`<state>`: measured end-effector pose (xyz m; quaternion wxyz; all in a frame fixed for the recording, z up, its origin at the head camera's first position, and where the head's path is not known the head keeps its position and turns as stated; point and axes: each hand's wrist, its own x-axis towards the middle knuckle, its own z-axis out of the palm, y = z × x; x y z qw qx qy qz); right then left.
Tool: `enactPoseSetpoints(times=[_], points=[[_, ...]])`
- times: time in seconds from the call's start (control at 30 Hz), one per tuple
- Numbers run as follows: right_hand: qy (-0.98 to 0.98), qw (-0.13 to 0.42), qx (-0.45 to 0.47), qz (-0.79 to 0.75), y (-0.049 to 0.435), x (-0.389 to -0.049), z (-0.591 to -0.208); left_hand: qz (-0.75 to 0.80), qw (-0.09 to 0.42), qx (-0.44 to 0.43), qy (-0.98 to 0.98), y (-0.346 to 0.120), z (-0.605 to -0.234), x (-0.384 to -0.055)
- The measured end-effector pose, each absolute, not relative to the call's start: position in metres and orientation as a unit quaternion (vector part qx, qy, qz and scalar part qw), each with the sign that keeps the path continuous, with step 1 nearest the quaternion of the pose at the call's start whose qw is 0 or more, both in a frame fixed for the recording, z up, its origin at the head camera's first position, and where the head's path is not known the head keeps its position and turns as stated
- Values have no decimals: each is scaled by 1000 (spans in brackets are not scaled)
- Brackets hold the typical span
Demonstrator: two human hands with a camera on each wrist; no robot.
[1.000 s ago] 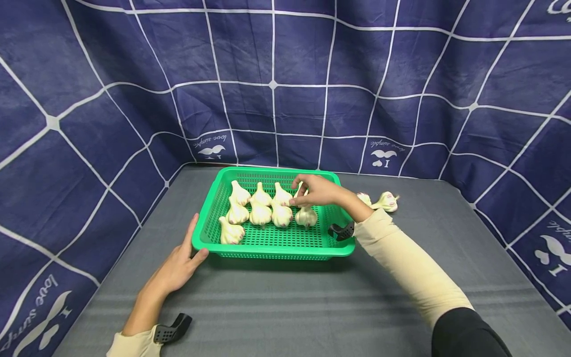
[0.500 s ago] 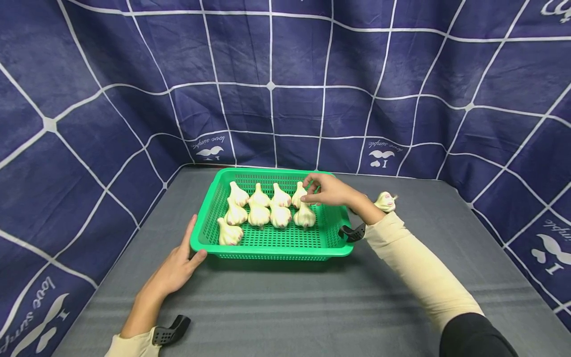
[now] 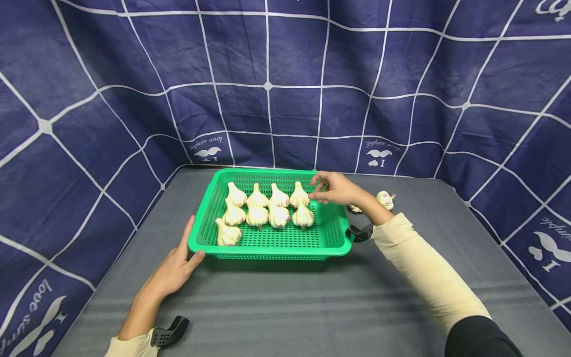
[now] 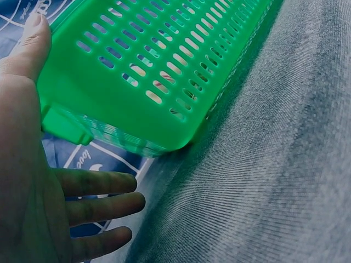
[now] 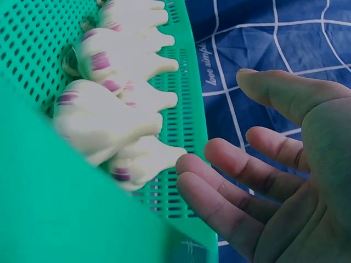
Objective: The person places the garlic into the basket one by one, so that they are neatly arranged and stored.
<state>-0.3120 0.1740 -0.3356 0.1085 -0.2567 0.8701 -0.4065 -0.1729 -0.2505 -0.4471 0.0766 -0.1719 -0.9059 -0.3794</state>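
A green plastic basket [image 3: 272,251] stands on the grey cloth with several garlic bulbs in it. The bulbs lie in two rows toward the back, and one more garlic bulb [image 3: 228,233] lies at the front left. My left hand [image 3: 173,270] rests at the basket's front left corner, thumb against the rim and the other fingers extended, as the left wrist view shows. Above the basket's right side hovers my right hand [image 3: 340,191], its fingers relaxed and holding nothing. Closest to it is the rightmost back garlic bulb [image 3: 299,195].
On the grey cloth [image 3: 276,312] right of the basket lies a garlic bulb [image 3: 385,200]; a second garlic bulb [image 3: 355,209] is partly hidden behind my right wrist. Dark blue fabric [image 3: 294,109] with white lines rises behind and at both sides.
My right hand has drawn back to the right, away from the rightmost garlic bulbs, which now show fully. My left hand stays at the basket corner.
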Motion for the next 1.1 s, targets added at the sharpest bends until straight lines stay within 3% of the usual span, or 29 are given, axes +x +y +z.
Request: enactPoseSetpoints(times=[1.1], points=[[883, 55, -219, -412, 214, -312, -334, -377, 84, -178, -905, -252, -449, -175]])
